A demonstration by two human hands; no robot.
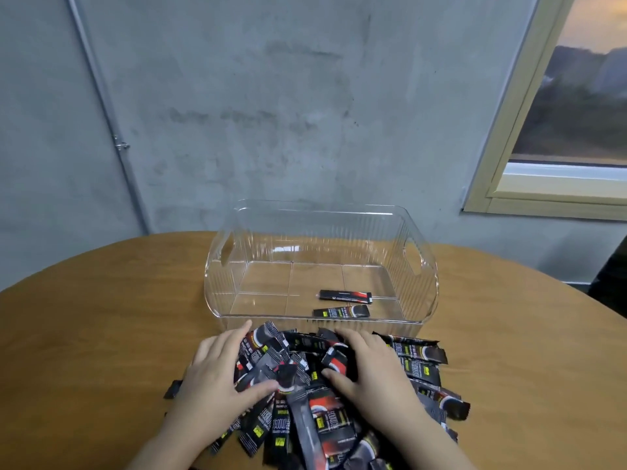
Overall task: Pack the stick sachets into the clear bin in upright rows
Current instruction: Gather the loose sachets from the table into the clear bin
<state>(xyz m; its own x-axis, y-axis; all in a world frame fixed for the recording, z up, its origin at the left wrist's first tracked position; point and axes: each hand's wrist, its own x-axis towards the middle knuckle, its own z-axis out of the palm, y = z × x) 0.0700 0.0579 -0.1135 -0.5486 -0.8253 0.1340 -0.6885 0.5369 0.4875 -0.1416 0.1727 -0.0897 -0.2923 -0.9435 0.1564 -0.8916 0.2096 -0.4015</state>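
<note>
So the person's got both hands down in a big messy heap of black stick sachets (305, 395) on the wooden table (101, 317). Left hand (217, 374) is cupped on the left flank of the heap, fingers close together and lying along the packets, thumb reaching in toward the middle. Right hand (369, 368) mirrors it on the other side, fingers curled down over the packets, thumb pointing inward. Looks like a gather-and-scoop squeeze rather than a real pinch on any one stick, though I can't tell how many are actually caught between the palms.

The clear bin (420, 266) sits just past the fingertips, its near wall touching the far edge of the heap. Only two sachets (344, 303) are in it, lying flat near the front right, not upright at all.

My read: barely started, this is the bunching step. Next move needs the bundle squared up so the sticks all point one way, then lifted over that near wall and stood on end against a side, or they'll just flop.
</note>
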